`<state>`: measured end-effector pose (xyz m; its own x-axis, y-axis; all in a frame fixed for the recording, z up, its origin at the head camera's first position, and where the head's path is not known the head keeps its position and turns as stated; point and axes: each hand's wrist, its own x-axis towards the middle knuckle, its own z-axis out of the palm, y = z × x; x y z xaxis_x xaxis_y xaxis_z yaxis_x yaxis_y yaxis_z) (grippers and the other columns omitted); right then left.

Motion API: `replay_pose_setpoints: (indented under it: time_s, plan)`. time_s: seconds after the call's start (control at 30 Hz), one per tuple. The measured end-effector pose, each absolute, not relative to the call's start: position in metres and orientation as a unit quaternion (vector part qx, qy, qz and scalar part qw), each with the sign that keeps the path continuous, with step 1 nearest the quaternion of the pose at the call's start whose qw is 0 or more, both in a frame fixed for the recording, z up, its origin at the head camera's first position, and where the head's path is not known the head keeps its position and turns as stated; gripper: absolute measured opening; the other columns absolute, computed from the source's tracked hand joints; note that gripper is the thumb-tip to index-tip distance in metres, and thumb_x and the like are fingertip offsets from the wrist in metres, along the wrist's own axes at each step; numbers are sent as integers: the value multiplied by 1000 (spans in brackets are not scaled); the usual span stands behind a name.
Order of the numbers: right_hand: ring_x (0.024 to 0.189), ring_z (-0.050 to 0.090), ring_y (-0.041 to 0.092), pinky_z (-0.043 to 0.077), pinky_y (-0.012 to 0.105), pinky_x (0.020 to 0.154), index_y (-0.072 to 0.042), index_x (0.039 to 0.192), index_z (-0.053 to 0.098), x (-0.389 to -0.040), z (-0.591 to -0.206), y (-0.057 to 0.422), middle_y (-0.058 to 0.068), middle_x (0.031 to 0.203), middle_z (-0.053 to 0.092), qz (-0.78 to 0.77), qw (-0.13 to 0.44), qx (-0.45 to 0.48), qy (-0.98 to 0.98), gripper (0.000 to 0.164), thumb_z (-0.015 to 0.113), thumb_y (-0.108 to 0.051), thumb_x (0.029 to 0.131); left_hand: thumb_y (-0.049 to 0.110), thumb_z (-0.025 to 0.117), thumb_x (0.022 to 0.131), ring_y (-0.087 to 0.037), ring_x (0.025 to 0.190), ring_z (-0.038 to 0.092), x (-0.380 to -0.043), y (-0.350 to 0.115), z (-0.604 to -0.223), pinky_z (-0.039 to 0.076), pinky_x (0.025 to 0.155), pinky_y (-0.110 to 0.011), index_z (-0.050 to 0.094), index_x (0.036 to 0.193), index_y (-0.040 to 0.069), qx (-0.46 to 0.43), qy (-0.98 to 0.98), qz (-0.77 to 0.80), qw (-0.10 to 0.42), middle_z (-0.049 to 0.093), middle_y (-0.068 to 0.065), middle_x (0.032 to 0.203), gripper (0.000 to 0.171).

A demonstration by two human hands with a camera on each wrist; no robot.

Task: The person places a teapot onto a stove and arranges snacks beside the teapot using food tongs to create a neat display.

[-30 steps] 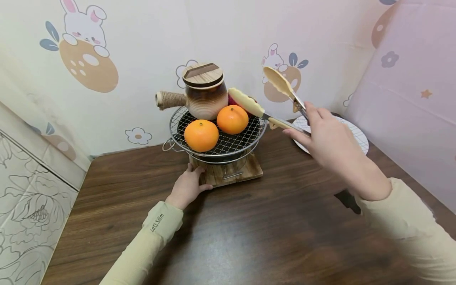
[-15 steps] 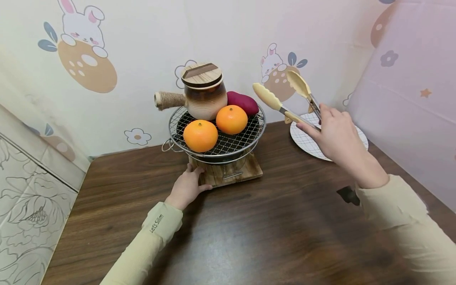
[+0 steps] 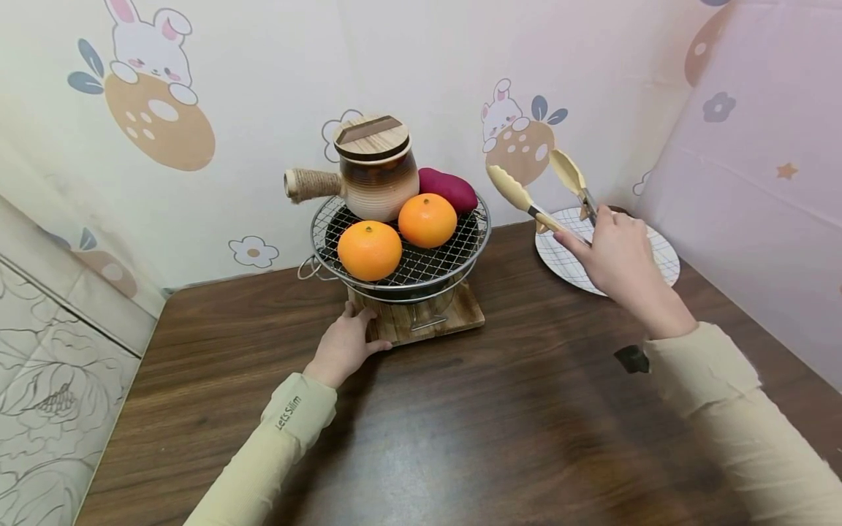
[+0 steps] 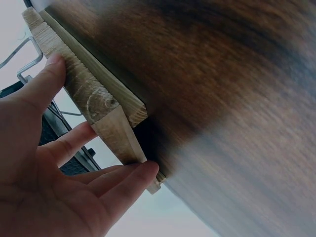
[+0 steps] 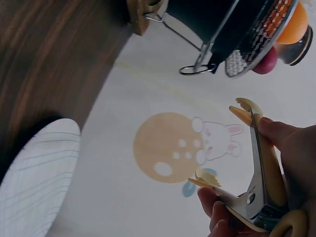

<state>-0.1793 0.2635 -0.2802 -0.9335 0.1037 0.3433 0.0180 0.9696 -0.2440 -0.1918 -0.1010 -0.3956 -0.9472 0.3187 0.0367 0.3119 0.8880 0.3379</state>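
My left hand (image 3: pixel 342 343) holds the left front corner of a wooden board (image 3: pixel 463 310), thumb (image 4: pixel 47 76) on one edge and fingers on the adjoining side. On that board stands a small round grill with a wire rack (image 3: pixel 421 269). The rack carries two oranges, a front one (image 3: pixel 370 250) and a back one (image 3: pixel 427 220), plus a purple sweet potato (image 3: pixel 450 191) and a lidded pot (image 3: pixel 380 186). To the right of the grill, my right hand (image 3: pixel 621 256) grips metal tongs (image 3: pixel 511 188) with cream tips. Their tips are spread apart with nothing between them.
A white plate with a grid pattern (image 3: pixel 559 267) lies at the back right, beneath the tongs and right hand. The pot's rope-wrapped handle (image 3: pixel 314 185) juts out left. A small dark patch (image 3: pixel 631 359) shows beside the right sleeve. Patterned cloth (image 3: pixel 283 95) backs the table.
The tongs in my right hand have moved right, away from the sweet potato, which now shows fully behind the orange. My left hand stays on the board.
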Motion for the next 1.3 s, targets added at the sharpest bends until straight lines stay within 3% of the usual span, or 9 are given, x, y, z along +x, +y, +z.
replay_pose_setpoints:
  time_s: [0.27,0.73,1.3]
  plan:
    - [92,44,63,34,63,81,23,108,45,-189,-304,266,46,97,49,114,161,-50,-979,68,54,-43,95,40,75,79,-51,117,56,-192,-102,-396,55,82,-51,58,124,1,165,971,173,9,42,-43,137,62]
    - [92,45,61,37,63,78,23,106,45,-205,-343,261,46,99,49,122,128,-79,-981,69,58,-44,93,40,75,80,-51,119,54,-192,-102,-396,55,84,-51,58,124,1,170,970,173,9,43,-43,136,61]
    - [99,47,60,41,63,83,26,110,46,-224,-376,254,47,105,50,110,66,-98,-987,75,53,-47,94,40,76,79,-49,129,47,-192,-102,-395,52,89,-52,58,124,3,168,970,175,11,50,-37,134,61]
